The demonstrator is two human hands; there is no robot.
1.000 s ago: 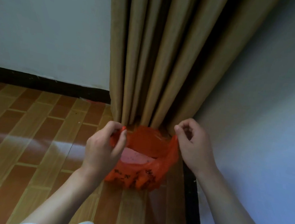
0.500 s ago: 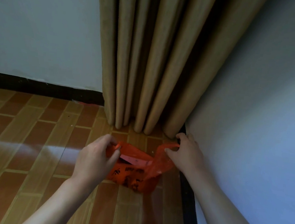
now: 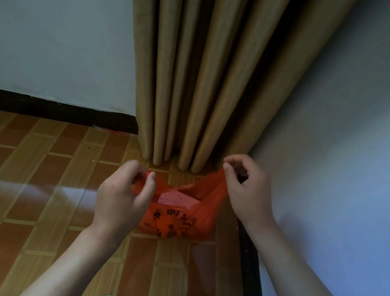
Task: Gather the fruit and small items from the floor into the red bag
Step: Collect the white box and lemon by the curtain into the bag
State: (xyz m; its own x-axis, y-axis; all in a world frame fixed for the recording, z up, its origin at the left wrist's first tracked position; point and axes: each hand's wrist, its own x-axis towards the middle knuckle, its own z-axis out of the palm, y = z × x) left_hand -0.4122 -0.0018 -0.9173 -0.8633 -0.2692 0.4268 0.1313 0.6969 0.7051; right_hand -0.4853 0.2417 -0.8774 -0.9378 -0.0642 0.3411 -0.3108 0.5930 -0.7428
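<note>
A red plastic bag (image 3: pixel 178 223) with black print sits on the tiled floor near the room's corner. My left hand (image 3: pixel 121 195) pinches its left handle, and my right hand (image 3: pixel 246 191) pinches its right handle, pulling the mouth wide. Inside the bag lies a pink item with small dots (image 3: pixel 177 199). No loose fruit shows on the floor.
A tan pleated curtain (image 3: pixel 195 77) hangs down to the floor just behind the bag. A white wall (image 3: pixel 340 159) with a black baseboard (image 3: pixel 247 257) runs along the right. Another wall and baseboard (image 3: pixel 52 111) close off the back left. Brown tiled floor (image 3: pixel 34 193) spreads left.
The bag was lowered to the floor a moment ago. Since then both hands have drawn the handles up and apart, and the right hand has risen off the floor edge.
</note>
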